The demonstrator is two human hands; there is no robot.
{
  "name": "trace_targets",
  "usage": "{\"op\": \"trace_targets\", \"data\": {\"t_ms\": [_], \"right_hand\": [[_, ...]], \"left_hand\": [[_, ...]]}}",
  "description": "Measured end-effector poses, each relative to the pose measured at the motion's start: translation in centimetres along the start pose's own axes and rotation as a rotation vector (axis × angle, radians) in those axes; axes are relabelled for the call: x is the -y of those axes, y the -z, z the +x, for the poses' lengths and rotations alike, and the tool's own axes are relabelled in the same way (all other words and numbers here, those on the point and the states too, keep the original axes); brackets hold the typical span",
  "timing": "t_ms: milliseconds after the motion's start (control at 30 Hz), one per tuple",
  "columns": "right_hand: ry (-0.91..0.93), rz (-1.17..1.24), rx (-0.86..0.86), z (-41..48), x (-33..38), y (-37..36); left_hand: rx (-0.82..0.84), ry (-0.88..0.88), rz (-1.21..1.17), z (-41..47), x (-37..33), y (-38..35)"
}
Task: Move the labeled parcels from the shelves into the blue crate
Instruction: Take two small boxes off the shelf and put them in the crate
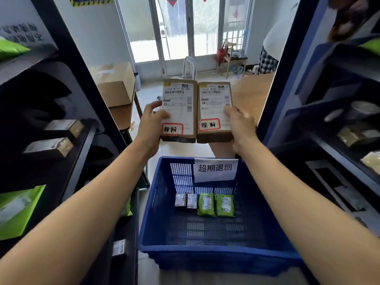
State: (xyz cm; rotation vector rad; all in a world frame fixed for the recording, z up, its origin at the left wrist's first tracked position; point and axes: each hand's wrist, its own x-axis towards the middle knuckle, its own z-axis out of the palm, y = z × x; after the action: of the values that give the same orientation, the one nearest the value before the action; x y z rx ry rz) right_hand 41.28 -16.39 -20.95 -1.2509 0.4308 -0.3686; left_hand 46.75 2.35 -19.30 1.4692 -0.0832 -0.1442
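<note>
"Both hands full?"

"Yes. My left hand (151, 122) grips the left parcel (181, 99) by its outer edge, thumb across the label. My right hand (239, 125) grips the right parcel (213, 95) the same way. I hold the two boxes side by side, edges touching, labels up, each with a red-bordered sticker at the near end."

"And the crate?"

"The blue crate (148, 223) sits on the floor below, nearer to me than the parcels, which hang above and just beyond its far wall. Along that wall inside lie two small parcels (186, 200) and two green packets (216, 205) in a row."

"How would you set these down?"

"I'd draw them back over the bare part of the crate floor and lower them flat, label-up, in front of that row. I wouldn't drop them from this height, and I'd let go only once they rest on the bottom."
</note>
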Motion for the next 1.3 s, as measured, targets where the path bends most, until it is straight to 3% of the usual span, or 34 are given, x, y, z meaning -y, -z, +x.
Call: {"op": "trace_targets", "data": {"t_ms": [300, 633, 967, 1300], "right_hand": [[-0.381, -0.019, 0.261, 9.4, -7.1, 1.3], [-0.748, -0.193, 0.305, 16.7, -21.2, 1.8], [-0.944, -0.29, 0.083, 21.2, -44.7, 3.4], [-0.894, -0.375, -0.009, 24.3, -69.3, 6.5]], "left_hand": [[-0.092, 0.166, -0.028, 7.3, 8.2, 0.1], [-0.15, 0.405, 0.106, 13.6, 22.3, 3.8], [-0.166, 0.636, 0.158, 18.4, 46.0, 10.0], [-0.157, 0.803, 0.264, 21.3, 69.3, 13.8]]}}
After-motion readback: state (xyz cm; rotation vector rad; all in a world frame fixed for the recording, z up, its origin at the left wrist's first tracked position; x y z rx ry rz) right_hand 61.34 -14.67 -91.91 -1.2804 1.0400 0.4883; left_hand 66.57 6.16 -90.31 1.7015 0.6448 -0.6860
